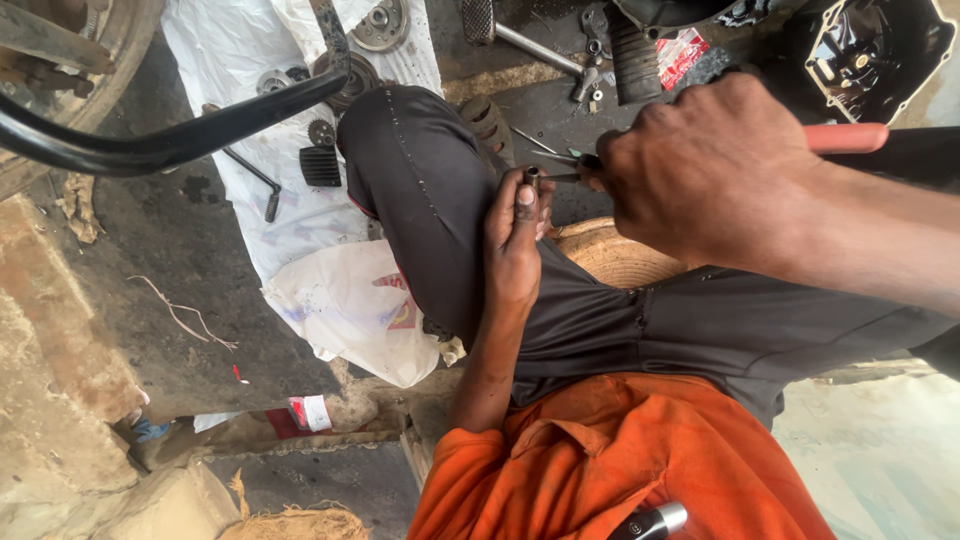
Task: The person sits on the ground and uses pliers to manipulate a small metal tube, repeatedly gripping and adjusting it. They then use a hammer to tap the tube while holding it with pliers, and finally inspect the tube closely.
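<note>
head view looks straight down over a seated person's lap. the left hand (515,235) is closed around a small dark metal cylinder (531,178), pinched between thumb and fingers and propped on the raised knee in dark trousers (425,190); only the top end of the cylinder is seen above the fingertips, so its full length cannot be told. the right hand (715,170) is clenched around a red-handled tool (850,138), whose handle runs out to the picture's right while its thin metal jaws or tip (560,178) are pointed toward the picture's left.

the relation that matters is seen here: the tool's long axis is laid nearly level across the picture, and its tip is brought just beside, or touching, the top of the cylinder; contact cannot be told for sure. the cylinder is stood roughly crosswise to that axis, rising out of the left fist. it lies just off the knuckles of the right hand, toward the picture's left, and the left hand is the nearer one, being wrapped round it.

beyond the knee, gears and a black footpeg are spread on a white sheet (250,60), and an open engine casing (870,50) is seen at upper right. a black curved tube (170,140) crosses the upper left.
</note>
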